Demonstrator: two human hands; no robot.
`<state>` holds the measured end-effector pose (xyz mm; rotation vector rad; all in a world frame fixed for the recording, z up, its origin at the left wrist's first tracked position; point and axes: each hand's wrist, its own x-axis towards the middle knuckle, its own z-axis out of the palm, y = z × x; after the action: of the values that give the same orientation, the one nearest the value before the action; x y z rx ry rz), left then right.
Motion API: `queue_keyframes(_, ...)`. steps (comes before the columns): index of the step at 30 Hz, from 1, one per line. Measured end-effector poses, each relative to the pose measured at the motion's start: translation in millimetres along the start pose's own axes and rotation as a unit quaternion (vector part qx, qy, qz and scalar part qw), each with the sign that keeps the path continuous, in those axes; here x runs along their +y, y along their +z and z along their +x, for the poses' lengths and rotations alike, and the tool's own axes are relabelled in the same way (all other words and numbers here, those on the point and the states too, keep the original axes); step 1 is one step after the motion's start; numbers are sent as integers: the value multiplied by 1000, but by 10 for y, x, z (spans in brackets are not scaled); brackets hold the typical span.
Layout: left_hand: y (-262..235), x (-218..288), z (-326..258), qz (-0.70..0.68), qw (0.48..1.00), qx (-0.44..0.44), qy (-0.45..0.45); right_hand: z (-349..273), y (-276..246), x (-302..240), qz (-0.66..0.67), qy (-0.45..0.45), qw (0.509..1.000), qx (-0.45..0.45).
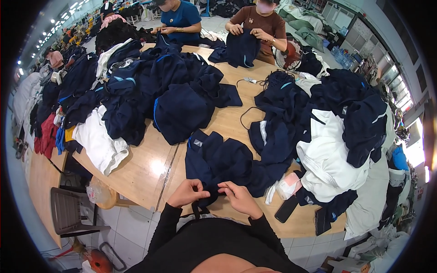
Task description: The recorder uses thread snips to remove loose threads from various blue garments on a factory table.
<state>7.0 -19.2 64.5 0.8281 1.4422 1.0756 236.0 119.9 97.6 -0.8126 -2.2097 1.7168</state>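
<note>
A navy garment (227, 159) with a small pale label lies crumpled on the table in front of me, its near edge between my hands. My left hand (188, 193) is closed in a pinch on that near edge. Close by on the right, my right hand (240, 200) is also closed, thumb and forefinger together against the dark cloth. Whatever sits between those right fingertips is too small to make out.
Navy garments (182, 109) heap up at left, with a white garment (102, 141) beside them. At right are more navy pieces, a white garment (330, 154) and a black phone (286, 209). Across the table (227, 120), two people handle navy garments. A chair (70, 209) stands at lower left.
</note>
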Motion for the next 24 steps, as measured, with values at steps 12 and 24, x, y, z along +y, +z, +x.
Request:
queue_keyframes(12, -244, 30, 291, 133, 896, 397, 149, -53, 10, -306, -32, -67, 997, -22)
queue_keyframes(24, 477, 479, 164, -115, 955, 192, 195, 5, 215, -431, -21, -102, 974, 200)
